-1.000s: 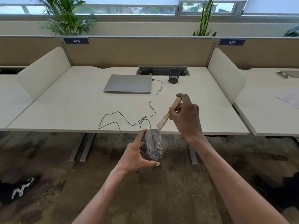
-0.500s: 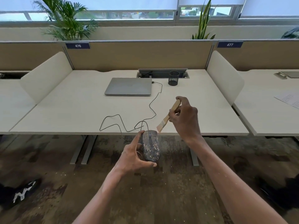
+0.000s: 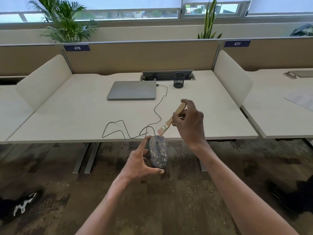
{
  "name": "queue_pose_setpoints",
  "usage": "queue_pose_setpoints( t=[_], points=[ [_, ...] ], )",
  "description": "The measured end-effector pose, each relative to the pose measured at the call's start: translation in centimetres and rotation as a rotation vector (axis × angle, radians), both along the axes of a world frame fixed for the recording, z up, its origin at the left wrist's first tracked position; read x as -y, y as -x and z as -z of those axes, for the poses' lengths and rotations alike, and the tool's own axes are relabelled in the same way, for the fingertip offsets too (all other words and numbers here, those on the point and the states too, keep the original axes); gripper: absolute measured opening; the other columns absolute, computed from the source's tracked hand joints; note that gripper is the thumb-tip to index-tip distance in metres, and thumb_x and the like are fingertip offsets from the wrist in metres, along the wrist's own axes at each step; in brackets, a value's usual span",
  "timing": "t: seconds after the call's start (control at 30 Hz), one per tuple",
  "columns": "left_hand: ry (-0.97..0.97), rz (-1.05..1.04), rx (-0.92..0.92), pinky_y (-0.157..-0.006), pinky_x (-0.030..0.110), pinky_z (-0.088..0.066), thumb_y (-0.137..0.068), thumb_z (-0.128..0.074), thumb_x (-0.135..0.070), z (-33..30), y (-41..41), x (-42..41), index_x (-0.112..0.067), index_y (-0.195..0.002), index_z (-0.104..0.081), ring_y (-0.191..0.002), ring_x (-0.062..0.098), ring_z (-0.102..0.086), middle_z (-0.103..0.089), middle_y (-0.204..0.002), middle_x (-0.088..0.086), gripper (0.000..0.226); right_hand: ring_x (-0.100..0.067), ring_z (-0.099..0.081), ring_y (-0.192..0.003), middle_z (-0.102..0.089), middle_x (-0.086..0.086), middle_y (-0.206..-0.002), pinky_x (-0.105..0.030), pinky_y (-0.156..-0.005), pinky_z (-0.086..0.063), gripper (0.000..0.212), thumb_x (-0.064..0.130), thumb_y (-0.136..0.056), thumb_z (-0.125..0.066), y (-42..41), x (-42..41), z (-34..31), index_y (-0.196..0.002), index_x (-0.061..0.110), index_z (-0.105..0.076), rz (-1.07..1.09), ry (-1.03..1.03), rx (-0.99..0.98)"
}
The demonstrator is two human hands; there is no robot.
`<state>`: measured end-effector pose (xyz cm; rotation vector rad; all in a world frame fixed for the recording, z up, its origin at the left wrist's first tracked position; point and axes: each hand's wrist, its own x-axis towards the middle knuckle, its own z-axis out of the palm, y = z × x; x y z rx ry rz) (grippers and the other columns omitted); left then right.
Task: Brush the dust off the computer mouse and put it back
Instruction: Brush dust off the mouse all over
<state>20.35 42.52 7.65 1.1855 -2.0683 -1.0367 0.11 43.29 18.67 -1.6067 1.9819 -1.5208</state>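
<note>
- The floor [image 3: 177, 200] is a mottled brown carpet, scattered with pale specks below the hands.
- The desk [image 3: 81, 116] is a broad, matte cream slab with a rounded back edge, on grey metal legs.
- A tan fabric partition [image 3: 140, 56] runs along its far side, carrying a small dark label that reads 476.
- Two curved off-white side screens [image 3: 45, 80] stand at the desk's left and right ends.
- A closed laptop [image 3: 133, 89], a flat rectangle of smooth silver-grey, lies near the back of the desk.
- A black mesh pen cup [image 3: 179, 80], cylindrical, stands upright just right of the laptop.
- A thin black cable [image 3: 159, 109] winds in loose loops from the laptop's right edge across the desk to the mouse.
- The left hand [image 3: 140, 164] grips the computer mouse [image 3: 158, 152] from its left side and rear, in the air just in front of the desk's near edge, above the floor.
- The mouse is an oval dark shell, its top coated with pale flecks.
- The right hand [image 3: 189, 121] is closed round the wooden handle of a small flat paintbrush [image 3: 171, 120].
- The brush has a bright metal ferrule and pale bristles, which slant down-left and end just above the mouse's front; whether they touch it cannot be told.
</note>
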Motion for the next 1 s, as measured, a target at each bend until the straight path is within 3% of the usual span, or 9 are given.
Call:
queue_pose_setpoints(
  t=[0.1,0.23,0.4,0.5,0.57,0.63,0.77,0.9,1.0],
  points=[
    [0.029,0.007,-0.016,-0.081,0.020,-0.058,-0.055,-0.099,-0.044,-0.1,0.3,0.3,-0.036,-0.158,-0.020,-0.089,0.005,-0.071,-0.073,-0.113,-0.002,0.130,-0.025,-0.077,-0.080,-0.076,-0.017,-0.100,-0.038,-0.075,-0.065,0.052,0.007,-0.091,-0.072,-0.5,-0.2,0.3,-0.139,0.003,-0.051,-0.016,-0.026,0.018],
    [0.031,0.006,0.017,-0.086,0.029,-0.059,-0.055,-0.098,-0.045,0.1,0.2,0.4,-0.036,-0.159,-0.017,-0.094,0.013,-0.069,-0.071,-0.115,0.002,0.132,-0.022,-0.076,-0.076,-0.075,-0.014,-0.096,-0.036,-0.074,-0.065,0.053,0.007,-0.091,-0.072,0.1,-0.9,1.1,-0.139,0.003,-0.051,-0.006,-0.072,0.011],
    [0.041,0.014,0.000,-0.081,0.017,-0.057,-0.054,-0.097,-0.049,0.2,0.5,0.5,-0.034,-0.158,-0.020,-0.093,0.008,-0.070,-0.071,-0.116,-0.001,0.131,-0.019,-0.076,-0.080,-0.076,-0.014,-0.102,-0.014,-0.071,-0.058,0.054,0.009,-0.091,-0.073,0.2,-0.9,0.5,-0.140,0.004,-0.050,0.014,-0.013,0.017],
    [0.041,0.035,-0.029,-0.070,0.007,-0.052,-0.052,-0.096,-0.051,0.2,0.6,0.5,-0.038,-0.155,-0.023,-0.089,-0.006,-0.068,-0.068,-0.101,-0.019,0.128,-0.023,-0.077,-0.081,-0.076,-0.015,-0.101,-0.026,-0.074,-0.064,0.054,0.008,-0.091,-0.073,-0.2,-1.2,0.5,-0.140,0.003,-0.051,0.000,-0.021,0.015],
    [0.017,0.026,-0.033,-0.071,0.014,-0.056,-0.051,-0.095,-0.054,0.3,0.5,0.4,-0.042,-0.156,-0.019,-0.083,0.004,-0.072,-0.073,-0.097,-0.013,0.131,-0.023,-0.076,-0.077,-0.075,-0.014,-0.095,-0.034,-0.073,-0.065,0.052,0.007,-0.091,-0.072,-0.2,-1.6,0.8,-0.139,0.003,-0.051,-0.001,-0.042,0.002],
    [0.005,0.027,-0.019,-0.076,0.017,-0.057,-0.052,-0.096,-0.053,0.4,0.2,0.2,-0.043,-0.158,-0.015,-0.081,0.011,-0.071,-0.075,-0.104,-0.006,0.133,-0.021,-0.075,-0.074,-0.075,-0.012,-0.090,-0.035,-0.073,-0.065,0.051,0.007,-0.092,-0.070,0.0,-1.9,1.0,-0.139,0.003,-0.051,0.006,-0.057,-0.013],
    [-0.004,0.025,-0.027,-0.066,0.012,-0.054,-0.052,-0.097,-0.049,0.7,0.3,0.0,-0.039,-0.159,-0.017,-0.074,0.001,-0.071,-0.076,-0.096,-0.009,0.134,-0.019,-0.076,-0.076,-0.077,-0.011,-0.095,-0.028,-0.075,-0.064,0.052,0.010,-0.093,-0.070,0.0,-2.2,0.8,-0.140,0.005,-0.050,0.012,-0.033,0.017],
    [0.006,0.008,0.000,-0.069,0.008,-0.051,-0.051,-0.096,-0.053,0.6,0.5,0.0,-0.041,-0.159,-0.016,-0.079,0.004,-0.070,-0.075,-0.096,-0.010,0.135,-0.019,-0.077,-0.079,-0.078,-0.011,-0.094,-0.009,-0.069,-0.054,0.051,0.010,-0.092,-0.071,-0.8,-2.7,1.2,-0.139,0.004,-0.051,-0.020,-0.037,-0.015],
    [0.002,0.024,-0.004,-0.070,0.003,-0.048,-0.052,-0.097,-0.050,0.8,0.5,-0.1,-0.036,-0.160,-0.016,-0.085,-0.005,-0.070,-0.074,-0.100,-0.012,0.135,-0.019,-0.076,-0.080,-0.077,-0.012,-0.095,-0.002,-0.067,-0.048,0.053,0.010,-0.092,-0.071,-0.6,-3.2,1.5,-0.140,0.005,-0.050,0.001,-0.044,-0.040]
  ],
)
